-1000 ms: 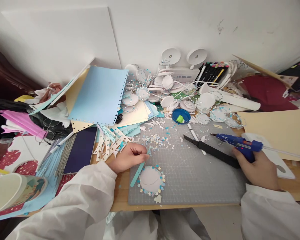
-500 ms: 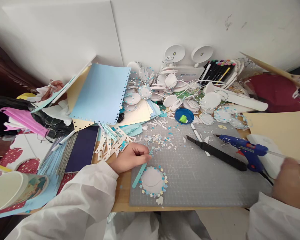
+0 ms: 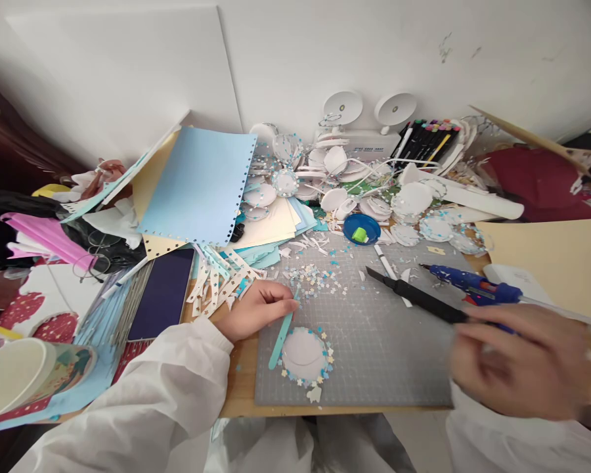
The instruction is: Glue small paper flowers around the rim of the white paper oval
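Observation:
Between its thumb and fingers, my left hand [image 3: 266, 305] pinches a teal strip [image 3: 282, 338] that slants down over the grey cutting mat [image 3: 384, 355]. Right beside the strip lies a white disc [image 3: 304, 355] edged with small stars, and a small white cut-out [image 3: 314, 393] is just below it. My right hand [image 3: 522, 361] is blurred over the mat's right side, near the handle of a black craft knife [image 3: 423, 301] and in front of a blue glue gun [image 3: 473, 282]. Its fingers are smeared, and any hold is unclear.
Tiny stars [image 3: 315, 279] are scattered mid-mat. Behind are a blue dish [image 3: 361, 229], many decorated white discs and black markers [image 3: 428, 141]. Blue punched paper [image 3: 199, 184], a dark phone-like slab [image 3: 161, 295] and a paper cup [image 3: 14, 374] are at left.
My right hand has moved left from the mat's right edge to near the knife handle and glue gun. The strip's lower end and the starred disc have shifted slightly right.

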`<state>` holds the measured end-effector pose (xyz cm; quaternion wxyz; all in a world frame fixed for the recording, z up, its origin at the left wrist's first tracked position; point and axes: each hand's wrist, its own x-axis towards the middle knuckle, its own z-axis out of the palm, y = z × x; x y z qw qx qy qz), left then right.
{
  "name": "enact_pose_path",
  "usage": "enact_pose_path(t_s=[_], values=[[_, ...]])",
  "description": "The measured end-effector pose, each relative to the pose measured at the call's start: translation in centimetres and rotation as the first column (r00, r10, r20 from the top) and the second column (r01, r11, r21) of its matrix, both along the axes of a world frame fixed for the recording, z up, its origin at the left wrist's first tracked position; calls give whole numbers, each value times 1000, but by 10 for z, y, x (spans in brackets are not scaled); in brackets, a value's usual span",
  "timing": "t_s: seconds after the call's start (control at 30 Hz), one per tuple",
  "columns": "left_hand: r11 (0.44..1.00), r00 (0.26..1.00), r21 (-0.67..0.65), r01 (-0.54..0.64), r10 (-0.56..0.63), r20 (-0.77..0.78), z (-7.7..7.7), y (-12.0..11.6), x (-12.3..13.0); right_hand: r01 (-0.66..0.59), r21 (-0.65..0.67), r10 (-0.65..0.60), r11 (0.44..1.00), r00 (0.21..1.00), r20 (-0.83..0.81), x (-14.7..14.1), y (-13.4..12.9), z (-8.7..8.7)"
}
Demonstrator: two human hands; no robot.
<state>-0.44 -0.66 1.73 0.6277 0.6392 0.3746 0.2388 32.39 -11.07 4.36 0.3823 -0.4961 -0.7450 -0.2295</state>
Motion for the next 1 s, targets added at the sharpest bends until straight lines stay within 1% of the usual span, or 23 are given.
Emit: enact_pose_path(t_s=[0.03,0.07,0.17,0.23,0.33,0.4,0.5,0.63,0.7,0.8,0.9,1.0], values=[[1000,1000,-8,-8,8,6,-1,0,0,-132,6,131,991,988,79,-21,15,-2],[1000,1000,-15,-17,17,21,-1,-1,0,-195,12,194,981,977,89,-42,28,-4],[998,993,-36,-55,58,102,-2,-1,0,-352,-92,362,931,923,127,-93,52,-9],[995,985,-61,-84,92,148,-2,-1,0,-441,-118,456,890,874,166,-115,60,-10],[987,975,-117,-109,129,182,-3,-1,1,-491,-152,513,858,836,195,-134,69,-10],[983,969,-145,-114,142,203,-4,0,0,-506,-165,531,847,824,197,-141,75,-10],[979,960,-164,-119,155,234,-7,0,-1,-535,-145,554,832,810,191,-145,82,-14],[980,962,-154,-125,158,225,-6,0,-1,-538,-132,554,832,813,178,-145,83,-20],[985,971,-129,-115,139,195,-5,0,-1,-549,-92,556,831,812,176,-144,81,-21],[990,984,-100,-101,114,139,-2,-1,1,-585,-15,579,811,798,170,-140,80,-21],[991,986,-79,-104,113,120,-3,-1,2,-584,-1,583,812,810,57,-134,82,-23],[990,985,-76,-116,125,119,-5,-2,3,-563,-41,549,826,818,-172,-126,85,-30]])
